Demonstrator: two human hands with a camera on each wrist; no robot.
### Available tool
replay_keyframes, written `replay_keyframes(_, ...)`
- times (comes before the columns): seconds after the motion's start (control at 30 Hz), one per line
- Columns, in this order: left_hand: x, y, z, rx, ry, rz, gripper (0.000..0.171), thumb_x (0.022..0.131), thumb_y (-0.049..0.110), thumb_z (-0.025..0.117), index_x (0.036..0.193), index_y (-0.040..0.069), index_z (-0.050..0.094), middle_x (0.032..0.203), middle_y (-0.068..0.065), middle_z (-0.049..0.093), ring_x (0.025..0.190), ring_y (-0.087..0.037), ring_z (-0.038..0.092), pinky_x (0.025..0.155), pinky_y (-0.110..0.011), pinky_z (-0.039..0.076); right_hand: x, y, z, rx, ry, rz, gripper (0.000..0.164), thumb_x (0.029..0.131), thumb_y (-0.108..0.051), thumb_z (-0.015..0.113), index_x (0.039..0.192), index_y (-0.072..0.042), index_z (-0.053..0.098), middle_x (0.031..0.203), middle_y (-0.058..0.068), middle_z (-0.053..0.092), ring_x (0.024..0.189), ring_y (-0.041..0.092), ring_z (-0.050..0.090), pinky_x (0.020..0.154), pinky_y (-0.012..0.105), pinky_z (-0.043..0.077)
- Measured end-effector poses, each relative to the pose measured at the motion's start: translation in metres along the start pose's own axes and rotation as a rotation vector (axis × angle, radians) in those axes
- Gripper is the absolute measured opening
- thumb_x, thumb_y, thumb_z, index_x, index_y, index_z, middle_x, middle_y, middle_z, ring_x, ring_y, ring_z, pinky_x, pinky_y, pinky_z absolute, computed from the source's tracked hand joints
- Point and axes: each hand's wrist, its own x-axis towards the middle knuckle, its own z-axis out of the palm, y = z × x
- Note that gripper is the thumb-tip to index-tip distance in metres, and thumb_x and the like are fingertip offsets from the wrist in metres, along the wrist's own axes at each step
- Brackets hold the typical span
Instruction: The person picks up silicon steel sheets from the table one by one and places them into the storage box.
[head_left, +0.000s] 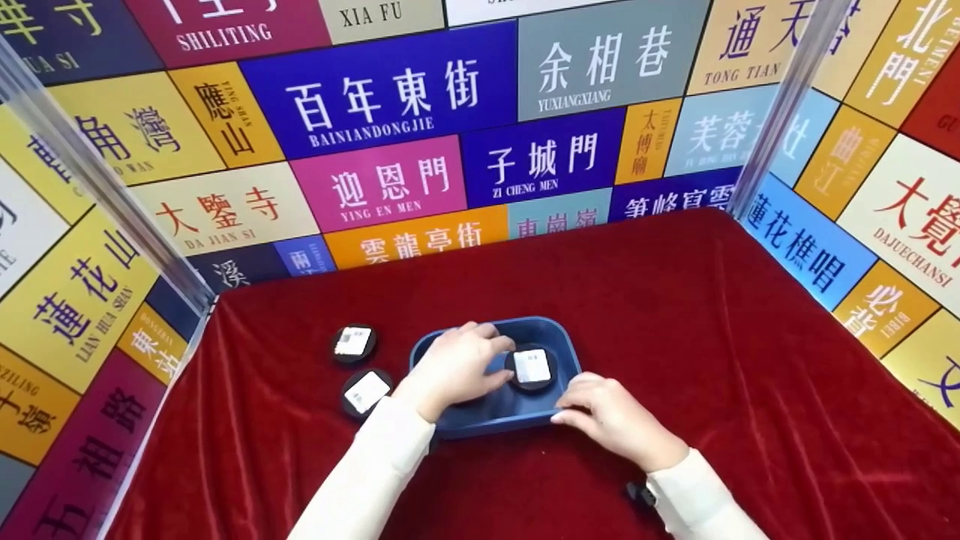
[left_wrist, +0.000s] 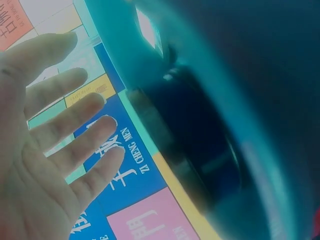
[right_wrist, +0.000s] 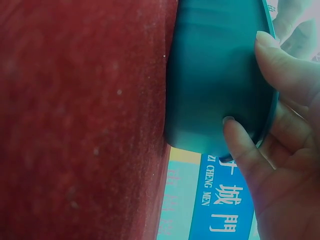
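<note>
A blue rectangular tub (head_left: pixel 480 429) with rounded corners stands in front of me. Inside it lies a black round disc (head_left: pixel 517 382) with a white label on top. My left hand (head_left: pixel 457 367) reaches over the tub's left part, fingertips close beside the disc; in the left wrist view that hand (left_wrist: pixel 55 135) has its fingers spread, apart from the dark disc (left_wrist: pixel 200 135). My right hand (head_left: pixel 611 412) grips the tub's near right corner. In the right wrist view its thumb (right_wrist: pixel 280 62) lies at the rim and another finger presses the tub's outer wall (right_wrist: pixel 215 85).
Two more black discs with white labels, a far one (head_left: pixel 354 343) and a nearer one (head_left: pixel 367 393), lie left of the tub on the red cloth (head_left: pixel 750 390). Panels with coloured place-name signs (head_left: pixel 390 97) rise behind and at both sides, with clear posts at the corners.
</note>
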Motion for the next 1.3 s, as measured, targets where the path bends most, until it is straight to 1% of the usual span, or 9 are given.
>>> replay_keyframes(0.1,-0.003,-0.004,-0.001,0.006,0.023,0.001,0.039,0.092,0.042,0.069,0.124,0.019,0.071,0.114,-0.003,0.069,0.102,-0.021,0.064,0.093,-0.040,0.055,0.000,0.000,0.000,0.003,0.010,-0.006,0.004,0.085,-0.018,0.080,0.088,-0.018,0.078,0.082,-0.009,0.069,0.079,0.008,0.059,0.076,0.013,0.046)
replay_keyframes(0.17,-0.006,-0.006,-0.002,0.009,0.035,-0.006,0.039,0.091,0.043,0.070,0.123,0.020,0.072,0.114,-0.002,0.069,0.103,-0.022,0.063,0.094,-0.041,0.054,0.001,0.000,0.000,0.001,0.012,-0.009,0.004,0.085,-0.017,0.080,0.088,-0.017,0.078,0.082,-0.009,0.069,0.079,0.008,0.060,0.076,0.013,0.046)
replay_keyframes(0.23,-0.008,-0.008,-0.003,0.012,0.038,-0.017,0.040,0.090,0.044,0.071,0.123,0.021,0.072,0.114,-0.002,0.069,0.105,-0.022,0.063,0.095,-0.041,0.054,0.001,-0.001,-0.001,-0.004,0.013,-0.014,0.003,0.086,-0.019,0.079,0.087,-0.017,0.078,0.082,-0.009,0.069,0.080,0.009,0.060,0.076,0.013,0.046)
replay_keyframes(0.4,-0.012,-0.011,-0.004,0.007,0.037,-0.044,0.043,0.088,0.046,0.072,0.124,0.022,0.071,0.114,-0.002,0.067,0.105,-0.023,0.061,0.096,-0.041,0.052,0.000,-0.001,-0.002,-0.017,0.020,-0.026,0.010,0.089,-0.024,0.077,0.084,-0.015,0.077,0.081,-0.009,0.068,0.079,0.009,0.059,0.076,0.015,0.046)
replay_keyframes(0.77,-0.024,-0.022,0.000,-0.003,0.062,-0.081,0.046,0.087,0.046,0.072,0.126,0.022,0.069,0.117,-0.003,0.067,0.106,-0.024,0.062,0.096,-0.042,0.050,0.000,0.000,-0.001,-0.020,0.021,-0.022,0.009,0.088,-0.023,0.078,0.084,-0.015,0.077,0.081,-0.008,0.069,0.079,0.009,0.059,0.075,0.014,0.046)
replay_keyframes(1.1,-0.043,-0.037,0.007,-0.039,0.099,-0.110,0.042,0.087,0.044,0.073,0.123,0.022,0.070,0.115,-0.003,0.067,0.101,-0.024,0.062,0.090,-0.044,0.051,0.000,-0.001,0.001,-0.017,0.001,-0.002,0.006,0.089,-0.021,0.077,0.087,-0.016,0.078,0.082,-0.008,0.069,0.081,0.009,0.060,0.077,0.013,0.046)
replay_keyframes(1.3,-0.052,-0.043,0.008,-0.064,0.095,-0.133,0.046,0.087,0.043,0.073,0.128,0.023,0.067,0.119,-0.005,0.066,0.105,-0.026,0.061,0.092,-0.047,0.050,0.000,-0.001,0.001,-0.015,0.019,-0.012,0.010,0.088,-0.024,0.077,0.086,-0.014,0.078,0.081,-0.009,0.069,0.080,0.009,0.060,0.076,0.013,0.046)
